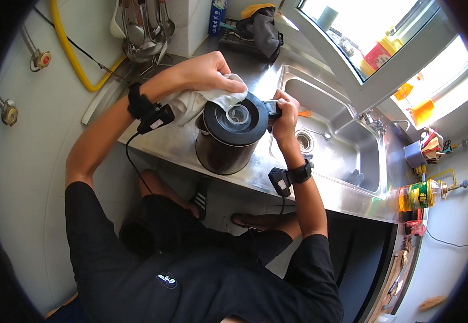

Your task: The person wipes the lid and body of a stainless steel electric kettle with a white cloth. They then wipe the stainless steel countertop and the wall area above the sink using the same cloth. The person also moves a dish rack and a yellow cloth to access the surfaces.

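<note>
On the steel worktop before me stands a dark electric kettle [226,152], upright, with its spout towards the left. Its black lid [218,121] is down and has a clear round piece [237,114] in the middle. My left hand [222,76] pinches a white cloth [193,103], which touches the far left edge of the lid and hangs down beside the kettle. My right hand [285,115] is wrapped around the black kettle handle [272,109]. That handle is partly hidden by the fingers.
Right of the kettle is a steel sink [339,149] holding an orange-handled tool [304,114] and a drain [303,140]. An open window sash [363,93] juts over it. Ladles [149,44] hang far left. An oil bottle [417,196] lies at the right.
</note>
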The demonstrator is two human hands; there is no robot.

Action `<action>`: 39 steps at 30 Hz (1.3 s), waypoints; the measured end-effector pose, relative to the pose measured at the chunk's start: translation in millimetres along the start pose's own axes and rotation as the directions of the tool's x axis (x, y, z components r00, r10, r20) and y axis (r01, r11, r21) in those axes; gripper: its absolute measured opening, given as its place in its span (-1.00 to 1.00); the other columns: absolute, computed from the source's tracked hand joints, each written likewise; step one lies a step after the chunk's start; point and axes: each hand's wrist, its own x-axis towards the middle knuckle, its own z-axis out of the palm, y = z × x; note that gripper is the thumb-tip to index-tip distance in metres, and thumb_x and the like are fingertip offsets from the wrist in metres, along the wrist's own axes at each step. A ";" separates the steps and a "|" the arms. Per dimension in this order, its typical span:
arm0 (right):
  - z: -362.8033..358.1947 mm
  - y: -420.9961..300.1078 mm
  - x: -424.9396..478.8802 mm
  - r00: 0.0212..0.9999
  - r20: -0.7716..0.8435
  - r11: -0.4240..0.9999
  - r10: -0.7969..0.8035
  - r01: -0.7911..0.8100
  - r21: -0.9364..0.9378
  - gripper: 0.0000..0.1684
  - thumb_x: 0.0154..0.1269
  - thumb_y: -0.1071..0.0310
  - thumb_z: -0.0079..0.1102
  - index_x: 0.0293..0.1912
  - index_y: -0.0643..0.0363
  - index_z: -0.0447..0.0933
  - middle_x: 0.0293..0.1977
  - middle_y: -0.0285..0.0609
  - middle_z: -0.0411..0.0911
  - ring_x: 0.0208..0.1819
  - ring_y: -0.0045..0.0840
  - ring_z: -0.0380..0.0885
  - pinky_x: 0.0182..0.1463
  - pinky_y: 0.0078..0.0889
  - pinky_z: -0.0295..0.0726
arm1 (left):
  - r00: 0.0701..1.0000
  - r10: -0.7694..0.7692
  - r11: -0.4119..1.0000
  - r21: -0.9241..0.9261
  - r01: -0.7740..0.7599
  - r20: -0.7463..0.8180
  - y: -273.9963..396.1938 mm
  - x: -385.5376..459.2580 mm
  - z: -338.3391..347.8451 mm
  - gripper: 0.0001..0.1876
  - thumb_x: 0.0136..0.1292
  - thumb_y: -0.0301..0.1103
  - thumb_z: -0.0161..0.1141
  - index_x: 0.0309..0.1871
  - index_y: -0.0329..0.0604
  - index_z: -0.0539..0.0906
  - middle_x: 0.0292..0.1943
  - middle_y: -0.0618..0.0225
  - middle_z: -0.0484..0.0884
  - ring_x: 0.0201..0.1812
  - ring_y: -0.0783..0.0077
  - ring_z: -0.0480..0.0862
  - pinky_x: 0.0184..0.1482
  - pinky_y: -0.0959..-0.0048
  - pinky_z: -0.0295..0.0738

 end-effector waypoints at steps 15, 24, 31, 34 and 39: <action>3.3 -21.4 -0.8 1.000 0.008 0.999 0.019 -0.019 -0.037 -0.56 0.22 0.07 -0.19 -0.58 0.24 0.23 -0.70 -0.32 0.18 -0.62 -0.63 0.16 -0.52 -0.43 0.12 | 0.949 -0.058 0.998 -0.015 0.066 0.311 9.8 14.1 -21.3 -0.59 0.30 -0.08 0.39 -0.26 -0.37 0.82 -0.50 0.48 0.68 -0.51 0.66 0.55 -0.45 0.58 0.41; 3.5 -16.7 -1.0 0.997 -0.038 0.994 -0.066 0.062 -0.093 -0.55 0.21 0.07 -0.19 -0.58 0.26 0.24 -0.69 -0.28 0.21 -0.60 -0.61 0.17 -0.50 -0.41 0.13 | 0.983 -0.131 0.955 0.284 0.089 0.132 37.4 23.8 1.0 -0.45 0.19 0.08 0.45 -0.50 -0.39 0.76 -0.63 0.44 0.60 -0.61 0.65 0.49 -0.55 0.52 0.34; -0.5 -14.8 -1.5 0.997 0.000 0.996 -0.071 0.071 -0.053 -0.63 0.22 0.17 -0.14 -0.53 0.29 0.24 -0.65 -0.20 0.13 -0.55 -0.53 0.16 -0.44 -0.32 0.14 | 0.934 -0.016 1.000 0.006 0.015 0.357 21.0 24.1 -18.0 -0.51 0.21 -0.01 0.43 -0.41 -0.42 0.76 -0.57 0.46 0.63 -0.51 0.66 0.54 -0.46 0.54 0.40; 2.1 -11.8 0.1 0.995 -0.028 0.991 -0.095 0.092 -0.097 -0.57 0.22 0.10 -0.18 -0.56 0.28 0.23 -0.68 -0.23 0.18 -0.58 -0.56 0.18 -0.47 -0.37 0.16 | 0.948 -0.095 0.995 0.053 0.083 0.303 24.1 21.6 -13.7 -0.51 0.17 0.01 0.46 -0.38 -0.40 0.78 -0.57 0.48 0.62 -0.53 0.66 0.51 -0.46 0.53 0.40; 1.0 -10.6 -3.2 0.997 -0.007 0.996 -0.072 0.071 -0.059 -0.64 0.23 0.20 -0.14 -0.53 0.30 0.24 -0.64 -0.17 0.15 -0.54 -0.49 0.18 -0.42 -0.30 0.18 | 0.962 -0.160 0.956 0.277 0.096 0.220 37.8 23.0 -4.3 -0.47 0.16 0.08 0.46 -0.36 -0.37 0.79 -0.56 0.47 0.62 -0.52 0.65 0.51 -0.45 0.52 0.40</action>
